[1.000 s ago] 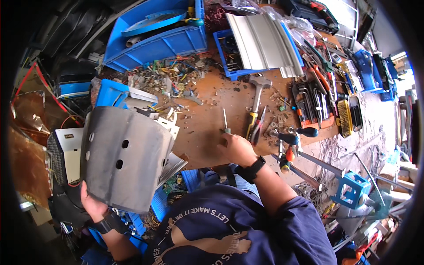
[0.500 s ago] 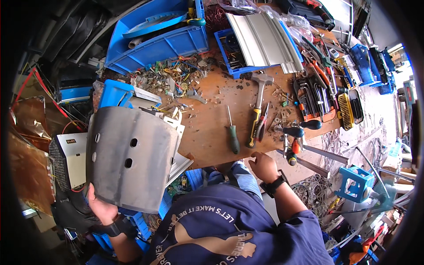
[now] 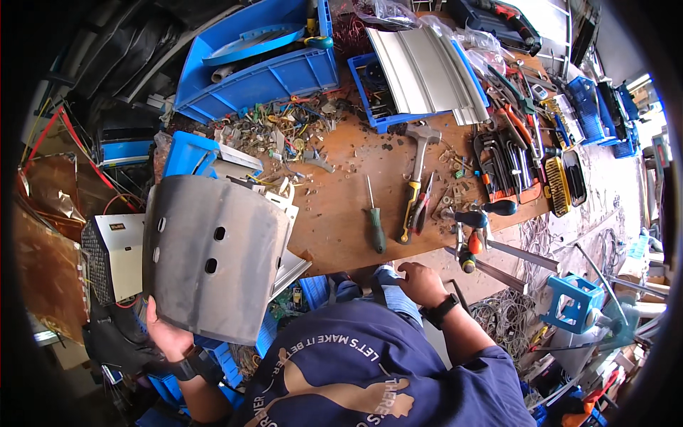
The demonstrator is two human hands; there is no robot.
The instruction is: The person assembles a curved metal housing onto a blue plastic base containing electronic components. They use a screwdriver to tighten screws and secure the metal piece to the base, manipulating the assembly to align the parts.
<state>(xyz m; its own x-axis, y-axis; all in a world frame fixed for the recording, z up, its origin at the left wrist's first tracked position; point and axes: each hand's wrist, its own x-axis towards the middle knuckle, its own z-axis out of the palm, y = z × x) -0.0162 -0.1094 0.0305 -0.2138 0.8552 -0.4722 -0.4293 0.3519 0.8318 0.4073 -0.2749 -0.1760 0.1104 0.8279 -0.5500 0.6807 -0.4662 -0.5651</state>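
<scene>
A large curved grey metal panel with several oval slots is tilted at the left, beyond the bench's front edge. My left hand grips its lower left corner, thumb up along the edge; the fingers behind the panel are hidden. My right hand, loosely bent with nothing visible in it, hovers by the front edge of the wooden bench. Nearest to it on the bench lie red-handled pliers, a hammer with a yellow and black handle, and a green-handled screwdriver.
Blue crates stand at the back, one bearing pale metal profiles. Small scrap parts litter the bench's left. Hex keys, brushes and clamps lie right. A blue stool stands on the floor.
The view has shifted slightly, so the bench and tools sit a little lower. My left hand keeps its grip on the panel; my right hand stays near the bench edge.
</scene>
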